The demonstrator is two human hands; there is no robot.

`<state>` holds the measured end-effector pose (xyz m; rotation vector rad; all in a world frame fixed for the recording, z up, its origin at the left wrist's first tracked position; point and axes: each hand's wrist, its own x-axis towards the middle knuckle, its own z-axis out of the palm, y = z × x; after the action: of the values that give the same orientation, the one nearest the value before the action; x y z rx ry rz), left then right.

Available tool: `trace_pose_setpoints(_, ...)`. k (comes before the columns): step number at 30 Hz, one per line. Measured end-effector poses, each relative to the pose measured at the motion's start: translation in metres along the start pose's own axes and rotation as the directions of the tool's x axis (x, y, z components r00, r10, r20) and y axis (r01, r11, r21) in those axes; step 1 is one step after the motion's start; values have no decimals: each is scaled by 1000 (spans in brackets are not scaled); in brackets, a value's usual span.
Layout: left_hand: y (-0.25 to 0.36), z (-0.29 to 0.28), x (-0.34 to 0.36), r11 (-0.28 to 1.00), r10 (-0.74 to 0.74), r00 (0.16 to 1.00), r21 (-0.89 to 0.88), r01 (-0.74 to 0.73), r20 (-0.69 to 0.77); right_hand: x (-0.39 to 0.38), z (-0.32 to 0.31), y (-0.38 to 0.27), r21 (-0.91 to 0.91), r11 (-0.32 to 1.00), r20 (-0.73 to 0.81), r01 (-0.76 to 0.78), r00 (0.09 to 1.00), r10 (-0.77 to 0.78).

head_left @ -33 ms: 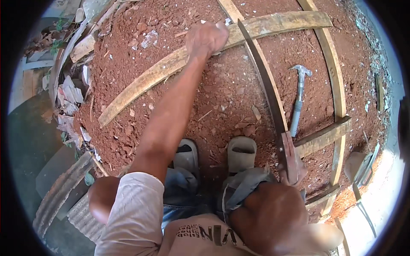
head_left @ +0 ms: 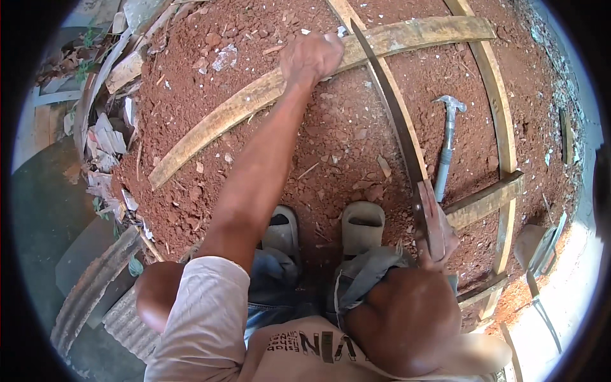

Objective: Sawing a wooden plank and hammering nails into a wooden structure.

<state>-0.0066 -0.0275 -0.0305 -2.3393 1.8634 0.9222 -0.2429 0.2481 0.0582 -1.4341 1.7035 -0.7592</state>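
Note:
My left hand (head_left: 310,58) is closed over a long wooden plank (head_left: 235,105) that lies crosswise on the ground, curved by the lens. In my right hand (head_left: 449,240) is the handle of a handsaw (head_left: 396,120), partly hidden by the saw itself. Its dark blade points away from me and crosses the plank to the right of my left hand. Beneath the plank runs a wooden strip (head_left: 407,118), close along the blade. To the right of the saw, a claw hammer (head_left: 447,140) with a grey grip lies on the soil, touched by neither hand.
Another long strip (head_left: 498,121) supports the plank's right end. A short wood piece (head_left: 487,200) crosses it near my right hand. My sandalled feet (head_left: 363,229) stand on red soil. Broken rubble (head_left: 105,143) lines the left; a metal blade-like tool (head_left: 531,283) lies at right.
My right hand and the handsaw have shifted slightly away from me, the blade tip reaching a little farther past the plank. My left hand still holds the plank.

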Motion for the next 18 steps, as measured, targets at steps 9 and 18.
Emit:
trace_pose_setpoints(9, 9, -25, -19, 1000, 23, 998, -19, -22, 63, 81, 49, 50, 234, 959, -119, 159, 984, -134)
trace_pose_setpoints(18, 1, 0, 2, 1000, -6, 1000, 12, 6, -1, 78, 41, -4, 202, 962, -74, 182, 983, -170)
